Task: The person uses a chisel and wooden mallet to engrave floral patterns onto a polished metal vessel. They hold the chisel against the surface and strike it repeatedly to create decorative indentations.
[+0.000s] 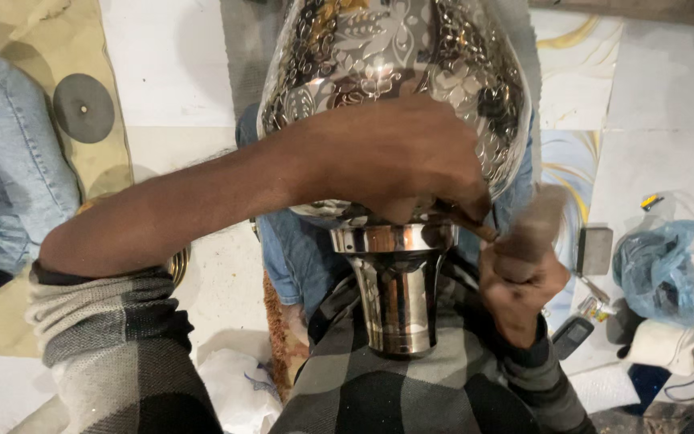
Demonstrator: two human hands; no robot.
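Nearest the lens: a checked grey-and-black sleeve (114, 345), and beside it a crumpled white plastic bag (238, 390) on the floor. At right, a knotted pale-blue plastic bag (659, 269), a small grey block (594, 250) and a dark little gadget (572, 336); too small to name more closely. Over at left, a grey round disc (83, 108) on a beige mat (110, 165), next to a denim-clad leg (6, 161) of a second person.

Left hand (391, 157) curled over the lower curve of an embossed silver metal vase (395, 56), fingers pinching a thin dark tool (463, 219) against the neck. Right hand (520, 285) closed tight round a handle (533, 229), blurred, head indistinct. Vase lying in the lap, smooth flared foot (398, 297) toward the body, patterned belly farther off, top cut off by the frame edge.
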